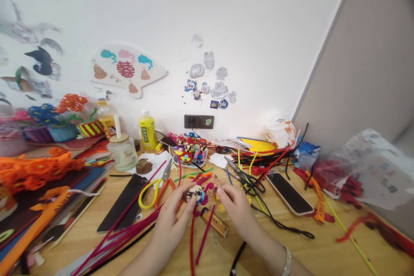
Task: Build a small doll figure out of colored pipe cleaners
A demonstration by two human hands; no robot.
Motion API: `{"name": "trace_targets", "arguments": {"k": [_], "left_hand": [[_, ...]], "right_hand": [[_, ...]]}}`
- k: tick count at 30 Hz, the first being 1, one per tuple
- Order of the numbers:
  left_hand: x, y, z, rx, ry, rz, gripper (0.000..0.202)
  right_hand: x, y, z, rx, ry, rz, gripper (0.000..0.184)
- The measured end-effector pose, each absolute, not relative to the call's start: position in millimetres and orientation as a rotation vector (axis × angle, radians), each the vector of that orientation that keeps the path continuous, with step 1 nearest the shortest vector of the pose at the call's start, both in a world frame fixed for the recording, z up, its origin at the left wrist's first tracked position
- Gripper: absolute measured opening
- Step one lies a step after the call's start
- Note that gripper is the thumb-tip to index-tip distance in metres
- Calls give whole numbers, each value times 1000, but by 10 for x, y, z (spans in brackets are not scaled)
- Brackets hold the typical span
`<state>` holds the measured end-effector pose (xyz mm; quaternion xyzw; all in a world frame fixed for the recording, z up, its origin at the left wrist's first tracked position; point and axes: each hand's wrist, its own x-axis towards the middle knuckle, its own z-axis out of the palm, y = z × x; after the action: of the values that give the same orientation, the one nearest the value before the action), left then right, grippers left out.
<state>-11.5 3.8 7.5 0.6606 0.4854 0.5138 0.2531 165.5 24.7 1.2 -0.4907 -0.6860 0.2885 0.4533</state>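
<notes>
- Head view: a person works with two bare hands over a crowded wooden table [326, 246].
- The small white, black and blue figure [196, 193] is raised at the centre, held by the left fingers [188, 211], closed around it.
- The right fingers [225, 192] are brought narrow beside a pink curl [209, 186] at the figure's right; whether they grip it is too blurred to tell.
- The step in hand looks like fitting or shaping the curl; the next move seems to call for a steady left hold and a fine right pinch.
- Under the hands lie a gold box [216, 223] and a loose pink strip [205, 235], which could crowd the fingers.
- Yellow-handled scissors [141, 198] lie to the left; black scissors [241, 177] and a phone [291, 195] to the right.
- Behind: finished-looking figures [187, 152] on a plate, and a yellow bottle [148, 131].
</notes>
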Motion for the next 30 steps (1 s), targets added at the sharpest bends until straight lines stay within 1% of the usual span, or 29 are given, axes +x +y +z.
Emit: {"name": "trace_targets", "arguments": {"k": [11,21,30], "left_hand": [[-114,30,103,1900,1338,1369,28],[-111,6,129,2010,1339,1336,28],[-115,11,82,2100,1320,1310,27]], "right_hand": [[1696,227,93,-1246,-1697,643,31],[1705,215,89,-1352,-1789,457,33],[1677,191,62,-1351,-1864,361,27]]}}
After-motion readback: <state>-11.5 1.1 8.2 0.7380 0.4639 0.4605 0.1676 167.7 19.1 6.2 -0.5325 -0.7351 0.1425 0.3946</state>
